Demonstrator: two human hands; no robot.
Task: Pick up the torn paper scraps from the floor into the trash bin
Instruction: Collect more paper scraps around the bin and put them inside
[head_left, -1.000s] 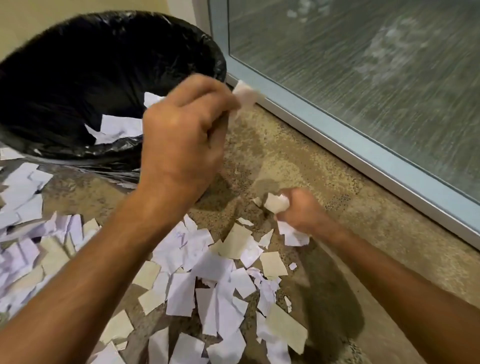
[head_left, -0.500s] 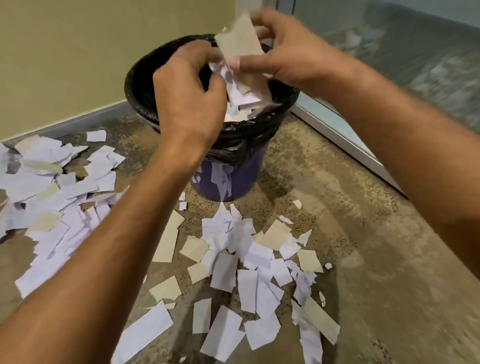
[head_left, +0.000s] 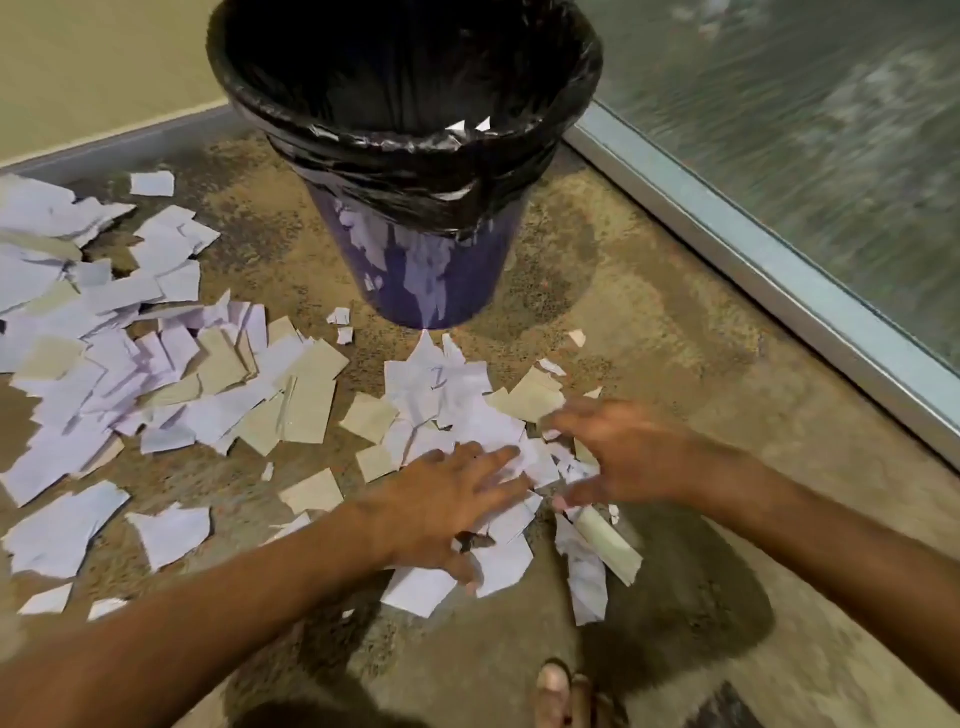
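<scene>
A mottled tan floor is seen, bounded at the back by a beige wall with a grey skirting and at the right by a pale metal frame under rippled glass. A blue bin with a black liner is stood near the back corner; only two white scraps can be made out inside, the rest of its interior being dark. The bin's top is cut off by the upper edge. Paper scraps are spread thickly toward the floor's left edge, and a second patch lies just in front of the bin. On this patch the left hand is laid flat with fingers spread, and the right hand, blurred, is held with fingers apart, touching the scraps; nothing is gripped. A sandalled foot is cut off at the bottom edge.
</scene>
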